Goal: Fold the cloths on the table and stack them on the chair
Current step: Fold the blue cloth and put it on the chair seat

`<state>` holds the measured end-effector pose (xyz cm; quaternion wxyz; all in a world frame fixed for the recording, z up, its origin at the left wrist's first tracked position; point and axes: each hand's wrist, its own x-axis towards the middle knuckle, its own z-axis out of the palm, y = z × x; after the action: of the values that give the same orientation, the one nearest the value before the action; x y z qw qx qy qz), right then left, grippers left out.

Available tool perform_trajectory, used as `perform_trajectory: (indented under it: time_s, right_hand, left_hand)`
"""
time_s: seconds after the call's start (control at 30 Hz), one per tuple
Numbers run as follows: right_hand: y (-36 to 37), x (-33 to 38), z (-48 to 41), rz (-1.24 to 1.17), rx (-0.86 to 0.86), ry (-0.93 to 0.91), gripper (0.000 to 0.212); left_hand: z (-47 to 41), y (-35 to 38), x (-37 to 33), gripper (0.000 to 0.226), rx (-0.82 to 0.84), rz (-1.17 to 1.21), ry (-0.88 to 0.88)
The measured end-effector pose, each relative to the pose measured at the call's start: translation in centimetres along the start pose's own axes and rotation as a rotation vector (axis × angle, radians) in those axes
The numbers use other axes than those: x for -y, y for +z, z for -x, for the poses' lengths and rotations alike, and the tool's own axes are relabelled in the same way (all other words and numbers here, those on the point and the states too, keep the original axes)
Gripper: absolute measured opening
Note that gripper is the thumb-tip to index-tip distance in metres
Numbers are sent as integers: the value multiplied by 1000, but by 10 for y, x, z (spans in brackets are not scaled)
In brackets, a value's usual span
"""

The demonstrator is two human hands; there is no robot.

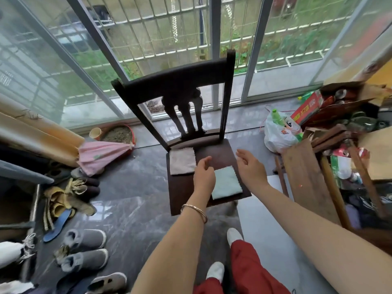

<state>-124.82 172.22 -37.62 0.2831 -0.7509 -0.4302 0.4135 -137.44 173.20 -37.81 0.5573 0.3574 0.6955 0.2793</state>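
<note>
Two folded cloths on the chair, both hands empty.
I see a pale-green folded terry cloth (227, 183) front right on the dark wooden chair (182, 194), a beige folded cloth (182, 161) back left; left hand (204, 174) and right hand (250, 166) above the seat, each grip loosely spread.

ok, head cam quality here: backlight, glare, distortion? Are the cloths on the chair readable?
Head view: heavy wide-angle distortion, the window frames bow and lean; daylight through the glass backlights the chair, whose backrest reads near black; the glossy floor carries pale glare; the grey cloth and pale green cloth on the seat are evenly lit and clear.
</note>
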Motion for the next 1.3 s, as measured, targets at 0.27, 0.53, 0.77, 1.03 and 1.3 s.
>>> perform_trajectory:
  time_s: [0.27, 0.53, 0.77, 1.03, 1.3]
  right_hand:
    - [-5, 11, 59, -26, -81, -14, 36]
    - [-5, 0, 119, -74, -163, 34, 39]
    - [-23, -13, 166, -113, -237, 72, 38]
    - [-60, -56, 214, -180, -383, 126, 37]
    - [-90, -105, 265, -248, -532, 239, 40]
  left_hand:
    - [40, -19, -4, 47, 106, -62, 98]
    - [76, -29, 7, 50, 212, -129, 152]
    - [126, -17, 13, 52, 373, -226, 173]
    - [174, 32, 25, 58, 547, -266, 190]
    - [228, 77, 37, 49, 676, -386, 298]
